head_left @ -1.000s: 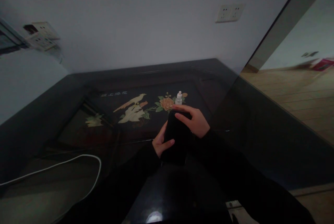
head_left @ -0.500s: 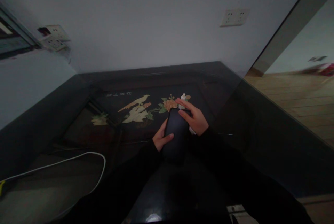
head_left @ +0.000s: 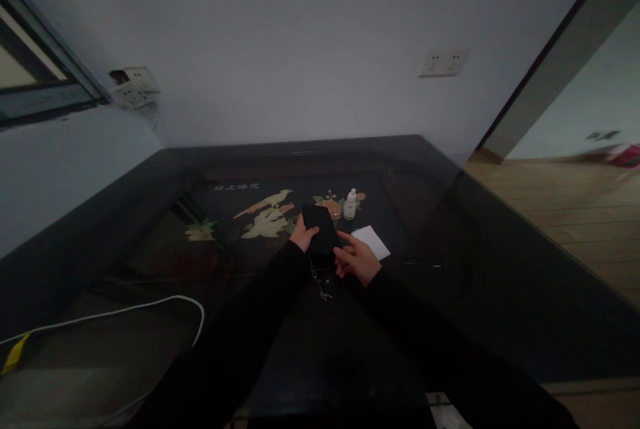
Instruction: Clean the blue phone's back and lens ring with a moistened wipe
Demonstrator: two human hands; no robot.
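Observation:
A dark smartphone [head_left: 321, 229] is tilted above the table in front of me, its face black. My left hand [head_left: 303, 234] is wrapped round its left edge, the thumb lying across the front. At the lower right corner of the phone, the fingers of my right hand [head_left: 357, 259] are bent and close on the edge. A silvery chain-like charm [head_left: 323, 292] dangles below the phone's bottom end. Just beyond my right hand lies a flat white square [head_left: 371, 242], cloth or paper. A small white dropper-type bottle [head_left: 350, 205] stands upright behind it.
The glossy black table [head_left: 425, 322] bears a bird-and-flower picture [head_left: 267, 222] and reaches back to a pale wall [head_left: 280, 49]. A white cable [head_left: 120, 311] with a yellow tag [head_left: 15, 354] curves at the left. Wall sockets [head_left: 444, 63] sit above the table.
My right hand has slid from the phone's upper right down to its lower right corner. The phone has turned and moved slightly left, uncovering the bottle, white square and charm.

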